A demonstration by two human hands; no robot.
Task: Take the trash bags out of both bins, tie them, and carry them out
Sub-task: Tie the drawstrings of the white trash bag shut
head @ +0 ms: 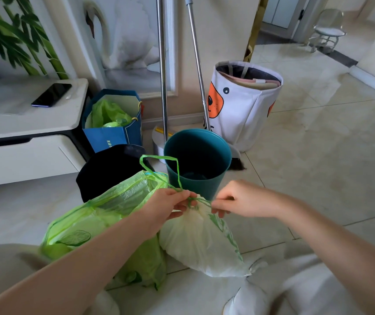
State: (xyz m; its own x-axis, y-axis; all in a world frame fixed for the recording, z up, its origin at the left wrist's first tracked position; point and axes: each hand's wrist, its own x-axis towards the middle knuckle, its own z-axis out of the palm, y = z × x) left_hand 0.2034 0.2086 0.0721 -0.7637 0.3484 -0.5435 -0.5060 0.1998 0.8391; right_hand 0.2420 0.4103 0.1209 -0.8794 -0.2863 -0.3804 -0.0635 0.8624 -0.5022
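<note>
Now | left hand [169, 204] fingers pinch drawstring [159, 165] | right hand [239, 200] fingers pinch white bag [202, 242]

Both forearms are bare from the elbow down to the left hand [167, 206] and right hand [242, 201], with no sleeve, watch or ring in view. The legs wear pale grey trousers [318, 283], and white shoes [243, 301] show at the lower edge.

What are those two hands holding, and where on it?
Both pinch the green drawstring at the neck of the whitish trash bag: left hand at the knot, right hand just beside it.
</note>
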